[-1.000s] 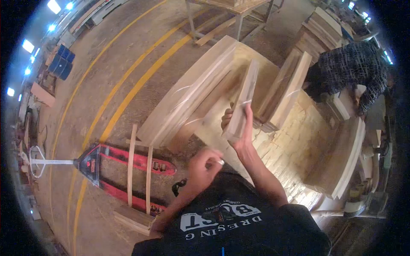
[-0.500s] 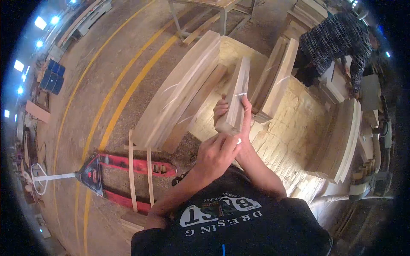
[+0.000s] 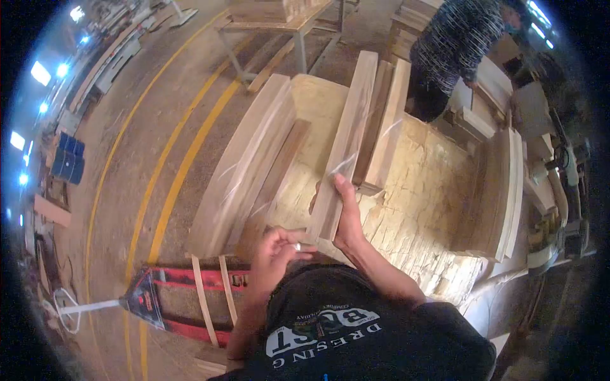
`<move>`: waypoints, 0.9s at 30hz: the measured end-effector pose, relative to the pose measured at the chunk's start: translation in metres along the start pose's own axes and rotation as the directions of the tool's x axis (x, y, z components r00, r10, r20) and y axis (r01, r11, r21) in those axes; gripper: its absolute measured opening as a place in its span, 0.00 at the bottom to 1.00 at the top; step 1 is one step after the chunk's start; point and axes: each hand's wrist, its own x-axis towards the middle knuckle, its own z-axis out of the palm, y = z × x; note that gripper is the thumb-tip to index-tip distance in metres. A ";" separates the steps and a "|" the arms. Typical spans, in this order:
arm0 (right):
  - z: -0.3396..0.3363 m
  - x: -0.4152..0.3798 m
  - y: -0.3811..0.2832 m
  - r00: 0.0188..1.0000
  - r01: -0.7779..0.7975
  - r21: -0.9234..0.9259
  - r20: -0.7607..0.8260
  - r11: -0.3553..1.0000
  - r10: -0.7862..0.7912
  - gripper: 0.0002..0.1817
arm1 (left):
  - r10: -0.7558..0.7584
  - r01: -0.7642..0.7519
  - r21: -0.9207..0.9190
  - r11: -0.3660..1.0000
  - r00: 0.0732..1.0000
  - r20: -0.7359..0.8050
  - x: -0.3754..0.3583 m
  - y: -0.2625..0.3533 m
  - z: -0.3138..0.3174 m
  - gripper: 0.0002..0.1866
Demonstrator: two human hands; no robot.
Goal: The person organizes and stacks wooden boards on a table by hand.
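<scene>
A long pale wooden board (image 3: 348, 133) points forward and away from my body. My right hand (image 3: 347, 213) is wrapped round its near part, palm beneath and thumb on top; a light streak crosses the wood by the thumb. Just left of the near end, my left hand (image 3: 276, 251) pinches a small white object (image 3: 298, 246), perhaps chalk. More boards stand at the right of the held one (image 3: 389, 127), and a stack of boards (image 3: 244, 165) lies at the left.
A pale, creased surface (image 3: 426, 184) lies under the boards, with another stack (image 3: 495, 197) at its right. A person in a patterned top (image 3: 454, 44) bends at the upper right. A red pallet truck (image 3: 184, 277) is at the lower left, and a metal-legged table (image 3: 298, 25) stands ahead.
My left hand has moved left and back from the board's near end with the white object. The board has swung lower and shows more of its length. The co-worker is more upright.
</scene>
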 end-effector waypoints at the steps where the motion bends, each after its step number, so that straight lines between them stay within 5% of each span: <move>1: 0.000 0.002 -0.003 1.000 0.010 0.009 -0.012 1.000 -0.010 0.28 | -0.005 0.014 -0.106 0.994 0.997 0.082 0.002 -0.002 0.006 0.04; 3: 0.000 0.007 -0.011 0.996 0.050 0.032 -0.077 0.998 -0.048 0.31 | 0.002 0.034 -0.218 0.975 0.986 0.164 0.007 -0.007 0.017 0.05; 7: -0.016 0.022 -0.019 0.991 0.041 0.064 -0.130 0.997 -0.032 0.37 | 0.059 -0.041 -0.114 0.993 0.986 0.154 0.039 -0.004 0.043 0.04; 9: -0.022 0.017 -0.018 0.995 0.083 0.321 0.022 0.943 -0.095 0.43 | 0.058 -0.028 -0.149 0.988 0.978 0.200 0.059 -0.005 0.054 0.03; 14: -0.055 -0.001 0.071 0.997 -0.025 0.396 -0.061 0.918 0.054 0.34 | 0.179 -0.186 0.017 0.982 0.965 0.194 0.102 -0.016 0.083 0.06; 16: -0.093 0.003 0.109 0.891 -0.249 -0.104 0.366 0.963 0.270 0.25 | 0.186 -0.192 0.061 0.979 0.978 0.089 0.093 -0.030 0.074 0.07; 20: -0.085 0.015 0.110 0.863 -0.391 -0.155 0.283 0.907 0.420 0.20 | 0.243 -0.247 0.309 0.919 0.969 0.050 0.030 -0.045 0.029 0.07; 22: -0.078 0.021 0.101 0.847 -0.463 -0.178 0.202 0.868 0.492 0.16 | -0.077 0.099 0.085 0.991 0.970 -0.229 -0.010 -0.068 -0.005 0.07; 24: -0.060 0.021 0.090 0.804 -0.561 -0.091 0.179 0.823 0.567 0.15 | -0.169 0.264 0.065 0.962 0.769 -0.617 -0.044 -0.107 -0.050 0.07; 25: -0.059 0.023 0.097 0.801 -0.566 -0.090 0.179 0.820 0.572 0.15 | -0.172 0.269 0.065 0.961 0.765 -0.620 -0.050 -0.125 -0.073 0.07; 27: -0.058 0.027 0.113 0.837 -0.349 -0.472 0.231 0.810 0.496 0.17 | -0.195 0.090 -0.178 0.980 0.629 -0.753 -0.057 -0.143 -0.102 0.09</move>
